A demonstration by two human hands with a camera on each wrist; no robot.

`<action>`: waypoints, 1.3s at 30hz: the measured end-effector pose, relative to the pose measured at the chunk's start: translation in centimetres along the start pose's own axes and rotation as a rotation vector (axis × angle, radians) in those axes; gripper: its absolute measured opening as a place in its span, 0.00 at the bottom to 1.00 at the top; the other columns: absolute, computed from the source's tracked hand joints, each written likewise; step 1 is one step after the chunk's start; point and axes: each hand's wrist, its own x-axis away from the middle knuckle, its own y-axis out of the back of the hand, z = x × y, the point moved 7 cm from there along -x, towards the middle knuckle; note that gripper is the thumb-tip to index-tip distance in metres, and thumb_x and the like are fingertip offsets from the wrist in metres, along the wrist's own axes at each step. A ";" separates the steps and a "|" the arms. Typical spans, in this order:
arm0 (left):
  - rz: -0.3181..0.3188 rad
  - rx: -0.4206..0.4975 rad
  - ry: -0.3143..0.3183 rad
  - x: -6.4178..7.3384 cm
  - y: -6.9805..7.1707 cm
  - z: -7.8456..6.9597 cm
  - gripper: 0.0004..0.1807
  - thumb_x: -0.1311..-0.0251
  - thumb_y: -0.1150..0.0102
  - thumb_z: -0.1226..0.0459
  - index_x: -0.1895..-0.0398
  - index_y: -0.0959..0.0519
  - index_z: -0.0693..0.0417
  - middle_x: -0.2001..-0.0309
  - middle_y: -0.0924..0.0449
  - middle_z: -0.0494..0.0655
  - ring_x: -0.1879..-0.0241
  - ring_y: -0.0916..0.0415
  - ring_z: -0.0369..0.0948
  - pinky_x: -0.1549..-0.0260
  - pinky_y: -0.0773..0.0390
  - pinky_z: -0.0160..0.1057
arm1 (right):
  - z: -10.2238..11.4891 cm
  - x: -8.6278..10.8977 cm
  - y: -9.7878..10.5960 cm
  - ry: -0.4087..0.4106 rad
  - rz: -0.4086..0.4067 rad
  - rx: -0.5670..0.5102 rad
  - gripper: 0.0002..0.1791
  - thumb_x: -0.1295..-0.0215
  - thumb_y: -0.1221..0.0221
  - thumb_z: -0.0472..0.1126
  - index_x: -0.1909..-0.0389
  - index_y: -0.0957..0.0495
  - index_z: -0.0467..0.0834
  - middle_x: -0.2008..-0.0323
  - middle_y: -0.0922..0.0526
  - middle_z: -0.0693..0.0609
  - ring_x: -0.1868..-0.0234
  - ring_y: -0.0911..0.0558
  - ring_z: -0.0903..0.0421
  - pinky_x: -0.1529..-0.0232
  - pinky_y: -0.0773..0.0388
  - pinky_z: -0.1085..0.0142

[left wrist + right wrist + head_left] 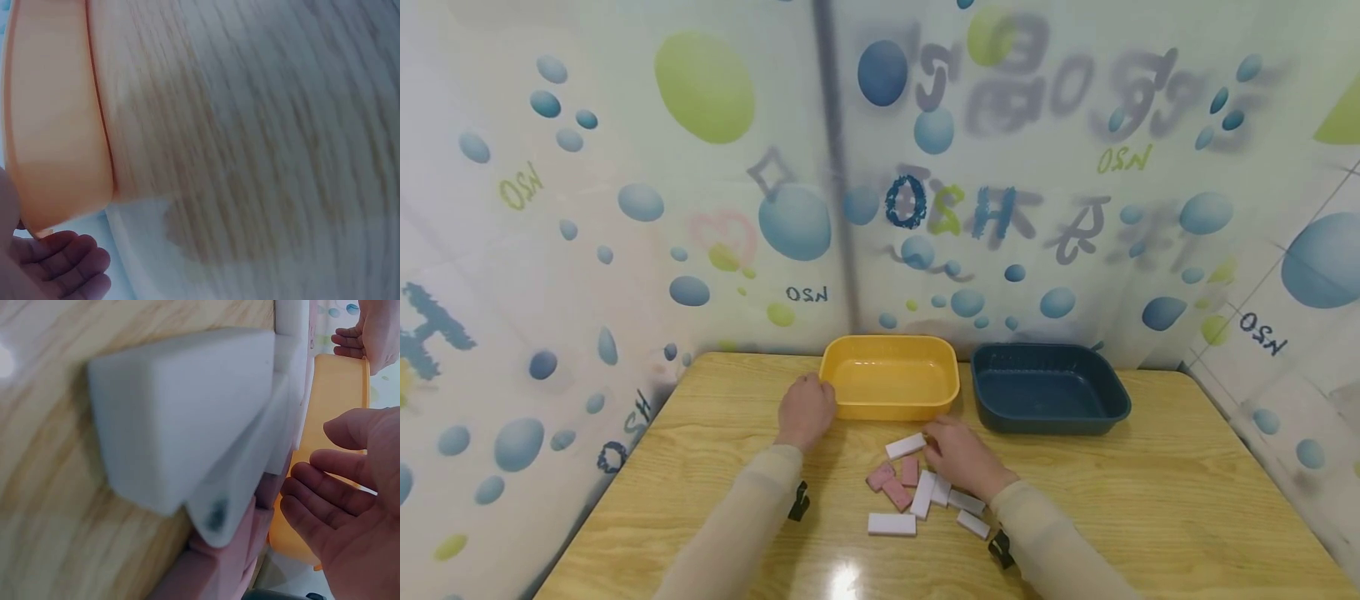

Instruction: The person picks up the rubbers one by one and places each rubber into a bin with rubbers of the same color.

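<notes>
My left hand grips the left rim of a yellow plastic tub. In the left wrist view the fingers curl beneath the tub's corner, and the thumb is partly cut off. My right hand hovers in front of that tub, over a small pile of blocks. Seen from the right wrist, its thumb and fingers are spread apart, holding nothing. Beside its fingertips lies a white block. Several more white blocks and a few pink speckled blocks lie loosely together on the table.
A dark blue tub stands right of the yellow one, a narrow gap between them. Both are at the back of the wooden table, close to a patterned curtain. Black straps circle the sleeves.
</notes>
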 end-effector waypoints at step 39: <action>-0.179 0.148 0.058 -0.7 0.6 -0.2 0.07 0.32 0.48 0.69 0.62 0.24 0.68 0.68 0.23 0.61 0.69 0.22 0.55 0.69 0.20 0.54 | 0.7 -0.9 -0.7 0.020 0.031 0.012 0.13 0.39 0.36 0.32 0.78 0.29 0.46 0.74 0.34 0.54 0.72 0.35 0.58 0.71 0.34 0.65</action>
